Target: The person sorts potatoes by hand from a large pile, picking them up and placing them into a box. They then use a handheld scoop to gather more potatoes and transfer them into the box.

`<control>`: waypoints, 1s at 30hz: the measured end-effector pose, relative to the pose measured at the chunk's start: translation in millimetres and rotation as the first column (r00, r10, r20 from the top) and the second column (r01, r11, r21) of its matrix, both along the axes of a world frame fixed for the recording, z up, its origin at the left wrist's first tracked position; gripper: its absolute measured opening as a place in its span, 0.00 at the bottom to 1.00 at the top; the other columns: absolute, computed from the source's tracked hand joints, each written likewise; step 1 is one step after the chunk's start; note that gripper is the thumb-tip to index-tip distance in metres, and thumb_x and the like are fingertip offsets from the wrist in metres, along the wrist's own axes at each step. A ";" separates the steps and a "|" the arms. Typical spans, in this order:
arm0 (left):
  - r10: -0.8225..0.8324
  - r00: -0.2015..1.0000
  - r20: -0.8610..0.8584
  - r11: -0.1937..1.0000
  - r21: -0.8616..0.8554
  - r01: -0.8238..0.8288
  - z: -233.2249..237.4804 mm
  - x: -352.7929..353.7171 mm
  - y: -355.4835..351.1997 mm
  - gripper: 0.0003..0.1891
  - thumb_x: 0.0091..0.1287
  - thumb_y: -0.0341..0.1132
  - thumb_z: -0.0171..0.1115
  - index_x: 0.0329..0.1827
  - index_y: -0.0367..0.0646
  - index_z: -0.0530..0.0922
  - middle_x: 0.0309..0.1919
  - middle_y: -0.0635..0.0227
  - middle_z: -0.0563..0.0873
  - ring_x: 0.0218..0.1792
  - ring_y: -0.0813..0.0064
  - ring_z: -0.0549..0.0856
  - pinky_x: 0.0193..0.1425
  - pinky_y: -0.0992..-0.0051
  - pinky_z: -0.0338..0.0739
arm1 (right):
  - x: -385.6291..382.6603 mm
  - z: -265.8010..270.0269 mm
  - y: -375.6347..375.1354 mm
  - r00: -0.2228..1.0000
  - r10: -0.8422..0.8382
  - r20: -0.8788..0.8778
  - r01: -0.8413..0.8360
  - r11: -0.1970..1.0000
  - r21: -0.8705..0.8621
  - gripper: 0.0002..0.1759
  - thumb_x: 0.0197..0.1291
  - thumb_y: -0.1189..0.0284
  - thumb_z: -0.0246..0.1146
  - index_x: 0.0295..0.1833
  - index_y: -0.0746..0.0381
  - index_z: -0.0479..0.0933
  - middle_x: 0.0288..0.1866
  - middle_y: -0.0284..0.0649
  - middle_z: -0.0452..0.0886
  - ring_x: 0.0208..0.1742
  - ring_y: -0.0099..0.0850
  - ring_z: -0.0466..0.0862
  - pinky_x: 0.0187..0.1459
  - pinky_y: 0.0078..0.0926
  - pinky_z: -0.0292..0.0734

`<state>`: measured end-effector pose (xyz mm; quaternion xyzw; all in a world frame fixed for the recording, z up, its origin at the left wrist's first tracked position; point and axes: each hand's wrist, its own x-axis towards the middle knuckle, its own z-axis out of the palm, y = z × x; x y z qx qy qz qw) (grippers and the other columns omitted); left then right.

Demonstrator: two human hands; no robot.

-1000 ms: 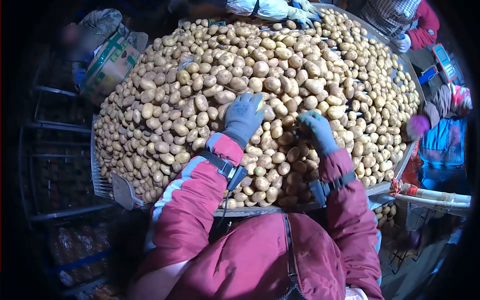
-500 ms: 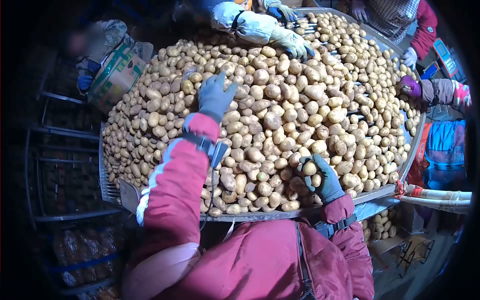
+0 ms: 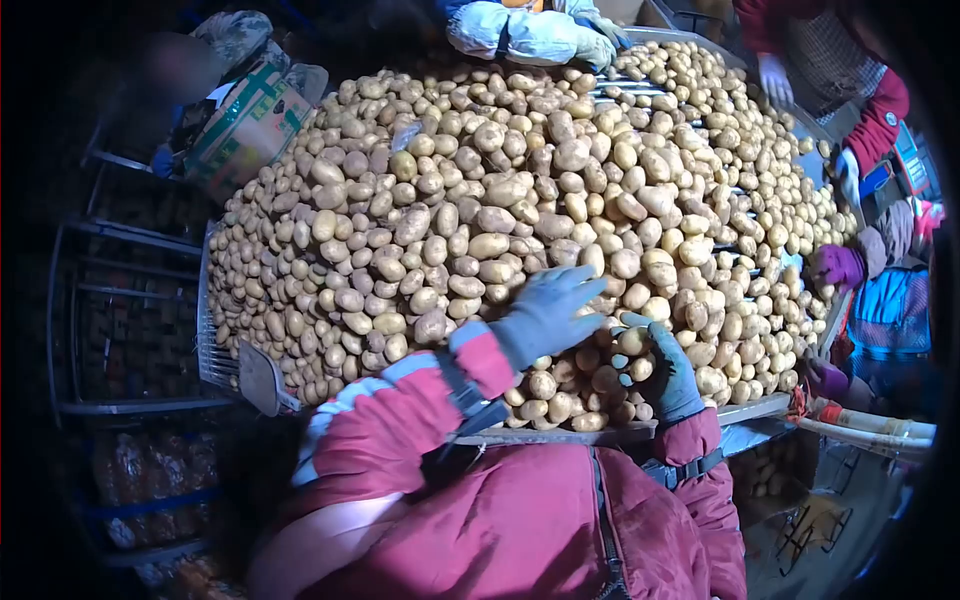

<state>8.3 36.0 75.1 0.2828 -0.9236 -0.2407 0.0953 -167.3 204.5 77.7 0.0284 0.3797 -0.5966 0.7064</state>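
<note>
A large heap of potatoes [image 3: 490,220] covers the sorting table. My left hand [image 3: 552,312], in a blue-grey glove, lies low over the near part of the heap with its fingers stretched out to the right. What is under its palm is hidden. Just to the right, my right hand [image 3: 668,375], also gloved, curls around a potato [image 3: 632,342], with another against its fingers. The near metal rim [image 3: 560,436] of the table runs between my body and the potatoes.
Across the table, a co-worker's pale sleeve [image 3: 540,38] reaches over the rim. Others work at the right, one with a purple glove [image 3: 838,266]. A green-and-white carton [image 3: 245,130] stands at left, by metal racks [image 3: 130,235]. White pipes [image 3: 870,422] lie at right.
My left hand has moved from the middle of the heap toward me and rightward, beside my right hand. My right hand has shifted slightly, still around potatoes. The co-worker's glove across has drawn back.
</note>
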 end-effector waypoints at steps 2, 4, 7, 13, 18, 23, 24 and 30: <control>0.071 0.985 0.158 0.996 0.042 -0.079 26.4 24.6 -20.9 0.29 0.66 0.53 0.68 0.67 0.49 0.80 0.64 0.57 0.83 0.63 0.56 0.82 0.72 0.57 0.73 | -1.3 -15.0 8.0 1.000 0.016 -0.027 -0.016 1.000 -0.015 0.26 0.79 0.53 0.56 0.68 0.60 0.76 0.50 0.36 0.84 0.37 0.29 0.84 0.32 0.25 0.78; 0.258 0.947 0.191 0.963 -0.134 -0.235 41.3 39.8 -69.1 0.30 0.67 0.54 0.68 0.67 0.47 0.80 0.62 0.56 0.84 0.62 0.56 0.83 0.70 0.56 0.74 | 2.6 -22.5 15.1 0.998 0.017 -0.055 -0.018 1.000 -0.017 0.26 0.78 0.52 0.56 0.66 0.61 0.77 0.45 0.35 0.84 0.32 0.27 0.82 0.29 0.22 0.76; 0.331 0.943 -0.015 0.828 -0.475 -0.298 1.4 69.2 -128.4 0.37 0.65 0.54 0.71 0.73 0.43 0.75 0.60 0.55 0.84 0.59 0.53 0.83 0.64 0.59 0.78 | 9.5 -23.1 16.9 0.999 -0.029 -0.016 0.029 0.999 0.031 0.24 0.81 0.56 0.53 0.63 0.65 0.78 0.43 0.33 0.84 0.29 0.20 0.78 0.29 0.18 0.76; 0.446 0.886 0.126 0.869 -0.297 -0.395 5.7 47.8 -90.1 0.47 0.63 0.55 0.73 0.80 0.38 0.64 0.59 0.47 0.83 0.58 0.48 0.83 0.62 0.59 0.79 | 5.0 -35.0 30.7 0.998 -0.059 0.039 0.059 0.998 0.007 0.26 0.80 0.54 0.55 0.64 0.67 0.78 0.49 0.46 0.87 0.42 0.32 0.89 0.33 0.25 0.86; 0.172 0.945 0.279 0.887 -0.461 -0.025 -28.9 39.7 -45.7 0.37 0.64 0.51 0.71 0.75 0.46 0.72 0.50 0.57 0.86 0.51 0.53 0.84 0.56 0.59 0.78 | 2.6 -41.3 43.8 0.995 -0.084 -0.063 0.085 0.996 0.024 0.26 0.80 0.55 0.54 0.64 0.68 0.78 0.47 0.47 0.88 0.37 0.31 0.88 0.32 0.23 0.84; 0.043 0.993 -0.112 0.979 -0.193 -0.065 -3.2 -5.3 -59.8 0.19 0.67 0.44 0.67 0.57 0.45 0.86 0.46 0.57 0.88 0.51 0.53 0.85 0.59 0.59 0.79 | 3.5 -40.2 51.1 0.994 -0.098 -0.050 0.100 0.994 0.044 0.24 0.78 0.53 0.57 0.62 0.61 0.80 0.44 0.38 0.88 0.28 0.28 0.85 0.28 0.23 0.80; 0.164 0.985 0.047 0.975 -0.162 -0.154 19.9 -16.2 -74.3 0.15 0.69 0.40 0.65 0.53 0.42 0.87 0.50 0.53 0.89 0.55 0.50 0.85 0.63 0.60 0.79 | 2.5 -43.0 54.5 0.995 -0.099 0.023 0.098 0.994 0.059 0.23 0.78 0.53 0.57 0.62 0.60 0.80 0.44 0.38 0.88 0.28 0.28 0.85 0.28 0.23 0.80; 0.244 0.896 0.372 0.902 -0.426 -0.069 -34.9 -34.5 -167.3 0.24 0.65 0.44 0.65 0.63 0.45 0.83 0.62 0.55 0.84 0.64 0.52 0.82 0.70 0.57 0.76 | 7.2 -31.3 68.4 0.985 -0.170 0.039 0.165 0.981 0.106 0.23 0.79 0.54 0.55 0.63 0.61 0.79 0.46 0.38 0.87 0.33 0.30 0.86 0.31 0.26 0.83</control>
